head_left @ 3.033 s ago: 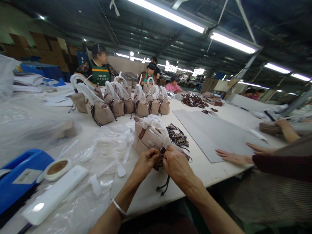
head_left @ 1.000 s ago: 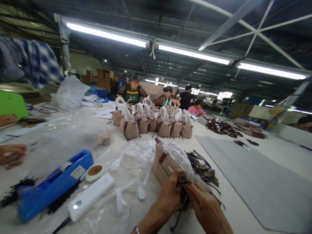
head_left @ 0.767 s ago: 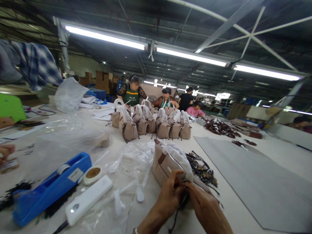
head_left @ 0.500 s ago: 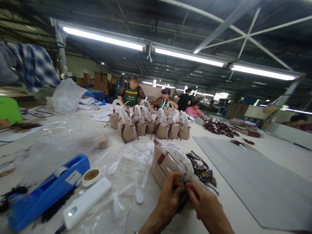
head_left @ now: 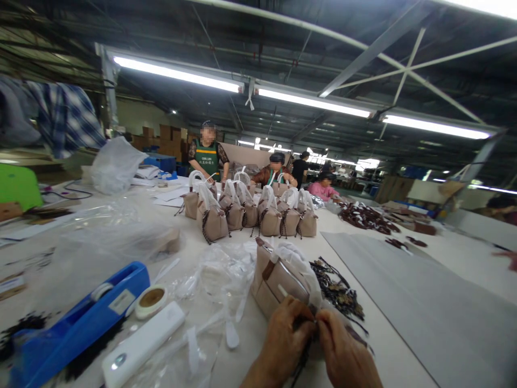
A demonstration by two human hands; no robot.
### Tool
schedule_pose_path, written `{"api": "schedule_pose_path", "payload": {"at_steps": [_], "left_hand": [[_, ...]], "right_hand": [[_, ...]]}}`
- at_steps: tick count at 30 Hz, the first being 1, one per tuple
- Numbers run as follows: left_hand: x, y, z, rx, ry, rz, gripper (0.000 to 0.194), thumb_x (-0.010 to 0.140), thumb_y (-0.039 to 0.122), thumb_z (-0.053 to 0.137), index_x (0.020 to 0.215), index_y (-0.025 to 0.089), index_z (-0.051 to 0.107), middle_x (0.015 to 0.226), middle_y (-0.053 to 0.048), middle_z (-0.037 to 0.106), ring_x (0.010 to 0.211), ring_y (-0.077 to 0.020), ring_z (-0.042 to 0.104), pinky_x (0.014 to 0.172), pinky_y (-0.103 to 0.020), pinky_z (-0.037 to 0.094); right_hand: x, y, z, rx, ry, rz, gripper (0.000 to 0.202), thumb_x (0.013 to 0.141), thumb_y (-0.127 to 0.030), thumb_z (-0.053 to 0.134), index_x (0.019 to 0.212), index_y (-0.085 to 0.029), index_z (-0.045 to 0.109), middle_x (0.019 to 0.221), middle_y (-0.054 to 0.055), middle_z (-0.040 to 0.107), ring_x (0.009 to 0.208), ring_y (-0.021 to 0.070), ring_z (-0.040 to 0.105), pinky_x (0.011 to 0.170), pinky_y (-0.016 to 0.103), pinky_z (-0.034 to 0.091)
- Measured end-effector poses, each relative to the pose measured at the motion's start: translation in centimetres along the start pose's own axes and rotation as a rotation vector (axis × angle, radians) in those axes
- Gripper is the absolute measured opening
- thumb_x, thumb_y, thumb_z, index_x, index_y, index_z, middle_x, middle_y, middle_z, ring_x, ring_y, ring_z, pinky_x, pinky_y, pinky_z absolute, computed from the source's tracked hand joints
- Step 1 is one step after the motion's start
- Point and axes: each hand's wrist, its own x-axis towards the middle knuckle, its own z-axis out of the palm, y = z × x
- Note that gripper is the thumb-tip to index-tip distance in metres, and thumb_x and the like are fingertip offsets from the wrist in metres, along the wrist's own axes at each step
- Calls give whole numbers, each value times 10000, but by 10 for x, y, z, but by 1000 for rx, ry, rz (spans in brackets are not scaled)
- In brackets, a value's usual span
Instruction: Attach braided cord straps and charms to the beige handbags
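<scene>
A beige handbag [head_left: 264, 285] with brown trim stands on the table in front of me, its handles wrapped in white tissue [head_left: 301, 264]. At its near end my left hand [head_left: 287, 337] is closed on a black cord [head_left: 301, 358], part of which hangs below the fingers. My right hand [head_left: 343, 347] pinches at the same spot, fingertips against those of the left. The small piece between the fingertips is mostly hidden. Just right of the bag lies a pile of black cords with brass-coloured fittings [head_left: 339, 291].
Several finished beige bags [head_left: 216, 223] stand further back. To the left lie a blue tape dispenser [head_left: 81, 323], a tape roll [head_left: 151, 302], a white handheld device [head_left: 143, 345] and clear plastic bags [head_left: 214, 269]. A grey sheet [head_left: 404, 285] covers the right side; co-workers sit and stand beyond.
My hands have shifted slightly down and right, and their fingertips have come closer together. The bag has barely moved. A co-worker in a green apron has straightened a little.
</scene>
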Motion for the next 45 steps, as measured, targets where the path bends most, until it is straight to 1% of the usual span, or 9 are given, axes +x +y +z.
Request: {"api": "schedule_pose_path", "payload": {"at_steps": [6, 11, 14, 22, 29, 34, 38, 42, 45], "left_hand": [[-6, 7, -1, 72, 69, 132, 156, 922, 203, 497, 788, 175, 571, 898, -53, 588, 912, -201, 544, 832, -305, 414], [-9, 10, 7, -85, -197, 110, 174, 978, 299, 421, 878, 190, 511, 858, -42, 629, 776, -159, 579, 716, -253, 427], [-9, 5, 14, -70, -296, 89, 153, 978, 300, 412, 868, 202, 455, 717, 6, 557, 649, -134, 525, 608, -230, 384], [-11, -4, 17, 1, -205, 134, 177, 979, 274, 379, 817, 212, 418, 684, 25, 470, 618, -123, 457, 576, -225, 359], [-12, -9, 19, -50, -176, 77, 208, 988, 331, 390, 824, 211, 433, 662, 34, 473, 595, -119, 462, 566, -222, 366], [-12, -17, 24, -115, -153, 26, 244, 977, 391, 406, 818, 212, 457, 643, 37, 476, 570, -122, 464, 554, -220, 368], [-14, -14, 28, -165, -131, -31, 305, 957, 463, 426, 797, 208, 477, 622, 40, 467, 551, -124, 452, 542, -224, 367], [-13, -8, 26, -146, -114, -54, 311, 928, 476, 458, 784, 202, 496, 668, 19, 511, 615, -145, 500, 600, -243, 410], [-10, -6, 21, -113, -93, -54, 298, 891, 465, 500, 761, 197, 502, 693, 8, 533, 678, -164, 530, 650, -254, 435]], "right_hand": [[0, 6, -21, 275, -163, -14, 157, 971, -262, 406, 945, -262, 561, 828, 6, 708, 737, 173, 702, 638, 234, 537], [1, 6, -43, 311, -297, -30, 180, 918, -187, 467, 803, -244, 593, 754, 1, 672, 675, 152, 656, 606, 213, 501], [-2, 7, -52, 300, -345, -10, 189, 896, -156, 466, 782, -239, 592, 759, -1, 673, 685, 151, 657, 603, 213, 484], [-16, 24, -66, 221, -421, 92, 126, 880, -205, 540, 795, -232, 629, 789, 5, 688, 750, 168, 664, 683, 244, 473], [-18, 16, -72, 402, -381, 241, 95, 817, -206, 582, 753, -226, 650, 718, -6, 673, 657, 153, 639, 614, 228, 475], [-18, 1, -68, 730, -122, 525, 217, 844, -410, 613, 843, -219, 717, 673, 15, 678, 540, 152, 616, 514, 229, 494], [-9, -15, -56, 1031, 19, 699, 359, 752, -521, 729, 851, -176, 730, 669, 52, 707, 523, 165, 626, 501, 255, 519], [1, -32, -44, 1438, 61, 914, 462, 606, -467, 868, 889, -151, 687, 722, 75, 729, 608, 187, 669, 488, 251, 528], [4, -37, -41, 1611, 11, 993, 476, 555, -375, 919, 873, -153, 643, 710, 63, 730, 586, 163, 664, 544, 265, 544]]}}
